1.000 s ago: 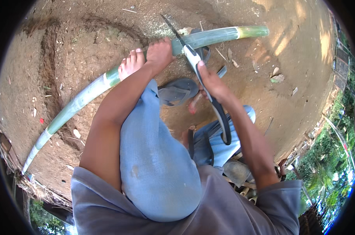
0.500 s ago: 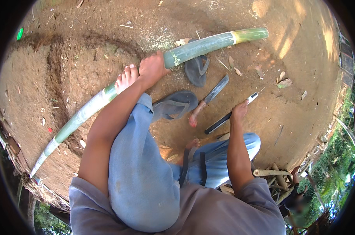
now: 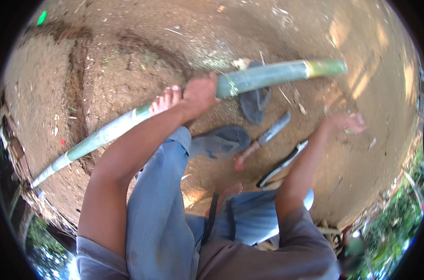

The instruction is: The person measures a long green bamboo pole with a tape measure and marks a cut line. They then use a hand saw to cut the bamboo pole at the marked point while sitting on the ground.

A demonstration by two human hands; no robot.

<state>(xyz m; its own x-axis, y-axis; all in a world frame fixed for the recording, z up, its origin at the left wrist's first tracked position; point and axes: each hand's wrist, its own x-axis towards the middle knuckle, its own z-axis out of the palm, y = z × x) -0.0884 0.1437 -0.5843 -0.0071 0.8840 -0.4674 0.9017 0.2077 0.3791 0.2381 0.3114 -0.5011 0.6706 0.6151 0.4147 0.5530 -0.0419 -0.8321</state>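
My left hand is closed around a long green bamboo pole, which slants from the lower left to the upper right. Beside that hand, the toes of my bare foot press on the pole. Out to the right, my right hand reaches over the dirt with nothing visible in it, somewhat smeared, its fingers stretched out. Below it lies a slim black-and-white tool on the ground, its exact kind unclear. A machete with a reddish-brown handle lies between that tool and the pole.
One dark flip-flop lies partly under the pole, another flip-flop nearer my knee. A shallow groove cuts the bare dirt at left. Cut sticks are piled by my right side, near greenery. A green object lies far left.
My right hand has let go of the black-and-white tool and moved up and right; the tool now rests on the ground. My left hand still grips the pole. The whole view has shifted.
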